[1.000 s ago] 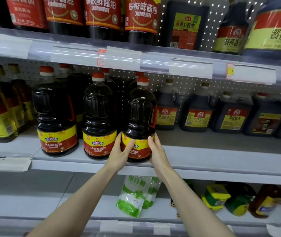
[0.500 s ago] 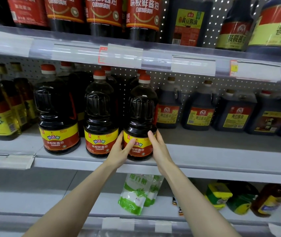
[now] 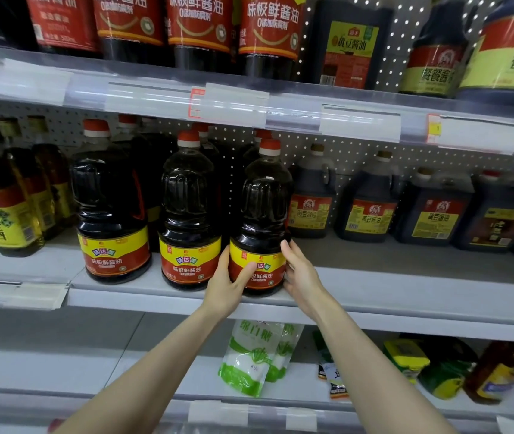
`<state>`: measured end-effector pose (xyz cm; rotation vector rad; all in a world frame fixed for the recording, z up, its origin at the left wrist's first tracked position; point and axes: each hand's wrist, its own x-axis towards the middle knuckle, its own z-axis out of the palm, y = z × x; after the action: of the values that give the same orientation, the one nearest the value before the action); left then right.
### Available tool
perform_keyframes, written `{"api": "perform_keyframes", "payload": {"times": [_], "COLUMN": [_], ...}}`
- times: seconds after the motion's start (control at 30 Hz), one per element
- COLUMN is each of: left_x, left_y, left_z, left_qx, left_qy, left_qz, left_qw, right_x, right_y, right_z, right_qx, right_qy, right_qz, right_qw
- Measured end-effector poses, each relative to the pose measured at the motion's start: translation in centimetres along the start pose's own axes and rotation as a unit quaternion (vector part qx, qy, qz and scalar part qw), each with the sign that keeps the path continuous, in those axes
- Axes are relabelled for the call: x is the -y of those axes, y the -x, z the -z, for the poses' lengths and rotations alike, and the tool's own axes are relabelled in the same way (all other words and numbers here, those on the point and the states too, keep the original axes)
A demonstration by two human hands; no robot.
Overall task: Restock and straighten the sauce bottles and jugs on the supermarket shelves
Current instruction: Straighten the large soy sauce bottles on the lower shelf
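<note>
Head view puts both hands at the centre of the frame on a red-capped soy sauce bottle (image 3: 265,214), which stands upright at the front edge of the middle shelf (image 3: 405,296), just beside a matching bottle (image 3: 190,214) on its left. The left hand (image 3: 227,286) grasps its lower left side, thumb laid across the yellow-and-red label, while the right hand (image 3: 301,274) clasps the lower right side, its fingertips seemingly curled round the back, though they are hidden. Dark jugs (image 3: 310,208) stand further back at centre right, and white-and-green bags (image 3: 246,358) sit on the shelf below the forearms.
</note>
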<state>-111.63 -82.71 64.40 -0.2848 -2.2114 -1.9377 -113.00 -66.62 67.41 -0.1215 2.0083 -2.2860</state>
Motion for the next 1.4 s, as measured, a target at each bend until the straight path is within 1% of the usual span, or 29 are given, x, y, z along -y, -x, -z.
{"api": "perform_keyframes", "payload": {"times": [0.23,0.47,0.83,0.93,1.07,1.4], "left_x": [0.1,0.6,0.8,0.8,1.0,1.1], "left_y": [0.0,0.0,0.2,0.2,0.1,-0.1], "left_z": [0.8,0.6,0.7,0.6,0.5,0.8], "left_qx": [0.038,0.042,0.043,0.033,0.021,0.04], "left_qy": [0.042,0.063,0.031,0.048,0.049,0.04], "left_qz": [0.013,0.029,0.017,0.024,0.026,0.031], "left_qw": [0.998,0.997,0.998,0.998,0.998,0.998], "right_x": [-1.2,-2.4,-2.3,-2.4,-2.5,-2.4], "right_y": [0.4,1.0,0.9,1.0,0.8,1.0], "right_z": [-0.5,-0.2,0.1,0.1,0.2,0.1], "right_qx": [-0.03,-0.053,-0.015,-0.007,-0.004,-0.011], "right_qy": [0.052,0.054,0.057,0.054,0.056,0.055], "right_qz": [0.015,0.015,0.026,0.028,0.025,0.024], "right_qw": [0.998,0.997,0.998,0.998,0.998,0.998]}}
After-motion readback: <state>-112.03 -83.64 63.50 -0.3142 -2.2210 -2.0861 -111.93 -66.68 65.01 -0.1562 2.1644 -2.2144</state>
